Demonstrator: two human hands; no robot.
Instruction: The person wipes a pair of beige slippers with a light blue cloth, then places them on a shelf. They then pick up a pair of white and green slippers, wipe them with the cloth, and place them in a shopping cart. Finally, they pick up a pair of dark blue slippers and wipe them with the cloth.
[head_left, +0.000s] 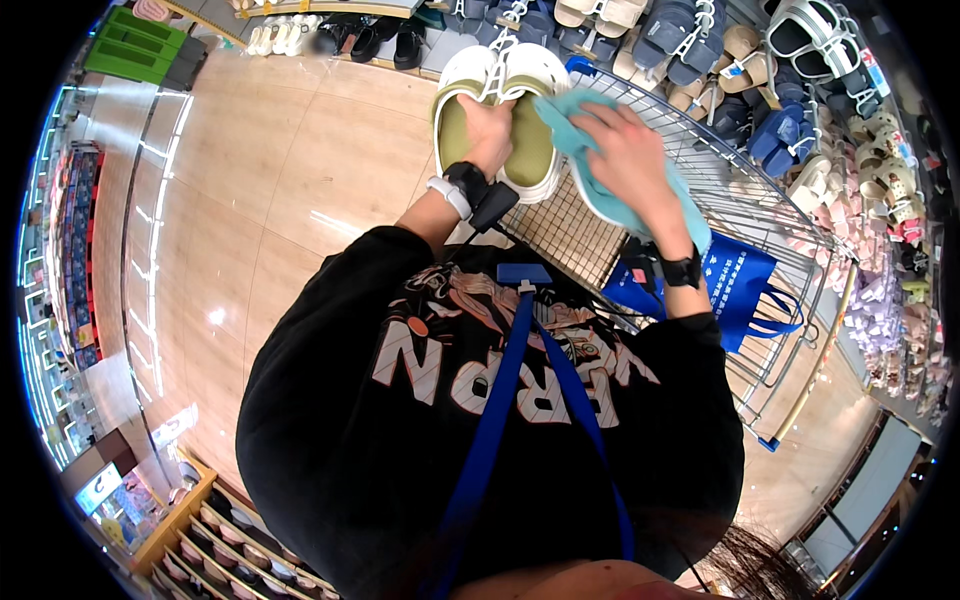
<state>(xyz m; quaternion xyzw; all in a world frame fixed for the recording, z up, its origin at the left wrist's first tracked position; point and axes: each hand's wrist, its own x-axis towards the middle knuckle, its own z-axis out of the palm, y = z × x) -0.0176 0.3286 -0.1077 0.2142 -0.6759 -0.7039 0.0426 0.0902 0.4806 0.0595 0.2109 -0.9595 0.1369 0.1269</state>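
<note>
White clogs with olive insoles (531, 150) hang together on a white plastic hanger in front of me. My left hand (487, 131) grips the pair from below, thumb up between the two shoes. In my right hand (626, 157) is a teal cloth (574, 112), bunched under the fingers, with its upper end at the right clog's edge. The cloth's lower part hangs down beside my right wrist, over the wire shopping cart (570, 221). Both wrists wear dark bands with small devices.
Inside the cart lies a blue bag (739, 289) bearing writing. Racks of hanging slippers (679, 37) run along the cart's far side. Black shoes (409, 43) stand on a low shelf beyond the clogs. A green crate (135, 45) is at far left, and a shoe shelf (225, 532) at lower left.
</note>
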